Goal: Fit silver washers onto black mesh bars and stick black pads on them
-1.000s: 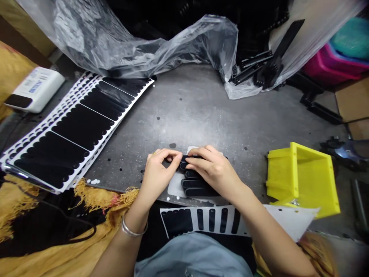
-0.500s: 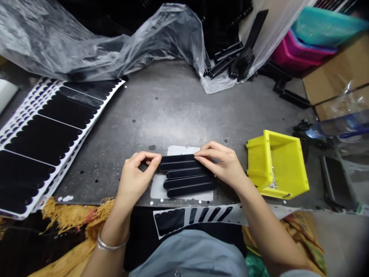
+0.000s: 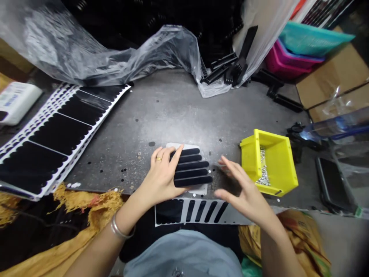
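Black strips (image 3: 192, 171), five in number and round-ended, lie side by side on pale backing (image 3: 198, 191) near the front edge of the worktop (image 3: 178, 111), their right ends staggered. The hands are apart. The left hand (image 3: 164, 169) spans the strips' left ends, fingers at the far side, thumb at the near side; whether it grips firmly cannot be told. The right hand (image 3: 232, 181) is spread just beyond the right ends, touching nothing. Because only the left ends are covered, a sideways push could probably fan the strips out; too tight a squeeze might make them overlap. Farther right stands a yellow bin (image 3: 249, 163) with small metal pieces (image 3: 263, 177) inside; the right elbow or wrist could knock it. Below the worktop's edge, a partly used sheet (image 3: 236, 214) could slip if the lap shifts.
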### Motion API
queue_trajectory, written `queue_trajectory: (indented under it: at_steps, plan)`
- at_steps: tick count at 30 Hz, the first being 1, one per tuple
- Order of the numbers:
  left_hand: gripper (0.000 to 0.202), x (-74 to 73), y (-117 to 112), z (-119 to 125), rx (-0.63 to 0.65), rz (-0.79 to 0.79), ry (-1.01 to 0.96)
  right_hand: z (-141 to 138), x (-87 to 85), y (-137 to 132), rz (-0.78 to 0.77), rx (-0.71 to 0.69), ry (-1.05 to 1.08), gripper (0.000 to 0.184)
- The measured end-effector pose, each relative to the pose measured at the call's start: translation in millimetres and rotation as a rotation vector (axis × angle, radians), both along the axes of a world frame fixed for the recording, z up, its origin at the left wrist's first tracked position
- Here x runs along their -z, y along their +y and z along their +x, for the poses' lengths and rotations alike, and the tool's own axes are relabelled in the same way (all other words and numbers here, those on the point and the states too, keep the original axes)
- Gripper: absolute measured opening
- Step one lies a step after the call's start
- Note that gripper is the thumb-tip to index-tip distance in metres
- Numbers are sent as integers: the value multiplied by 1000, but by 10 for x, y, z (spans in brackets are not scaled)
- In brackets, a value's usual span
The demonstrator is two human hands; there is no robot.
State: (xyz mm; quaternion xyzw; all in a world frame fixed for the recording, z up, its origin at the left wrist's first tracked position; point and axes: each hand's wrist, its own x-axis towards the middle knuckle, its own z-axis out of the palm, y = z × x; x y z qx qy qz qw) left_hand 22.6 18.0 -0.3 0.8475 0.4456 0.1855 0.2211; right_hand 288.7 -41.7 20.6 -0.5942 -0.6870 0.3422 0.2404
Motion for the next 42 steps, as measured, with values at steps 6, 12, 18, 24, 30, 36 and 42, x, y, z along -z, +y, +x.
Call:
queue_trajectory:
  at_steps: [6, 12, 18, 24, 30, 36, 42]
  plan:
    - [141, 67, -215, 193, -26, -148, -260, -533, -133, 315, 251, -226, 116, 114]
    - [167, 150, -284, -610, -219, -238, 26, -942, -144, 679, 240, -558, -448, 122]
    - [158, 173, -361, -635, -198, -221, 28, -441, 243, 387, 125, -158, -214, 109]
    - [162, 228, -273, -316, -218, -133, 11, -483, 355, 256, 49, 5, 15, 79]
    - [104, -231, -618, -459, -228, -115, -171, 132, -76, -174, 111, -98, -274, 25]
    - [38, -270, -880, 256, 131, -183, -267, 70, -143, -540, 161, -330, -247, 12]
    - [22, -391, -795, 199, -62, -122, -178, -364, -64, -593, 673, 35, -261, 26]
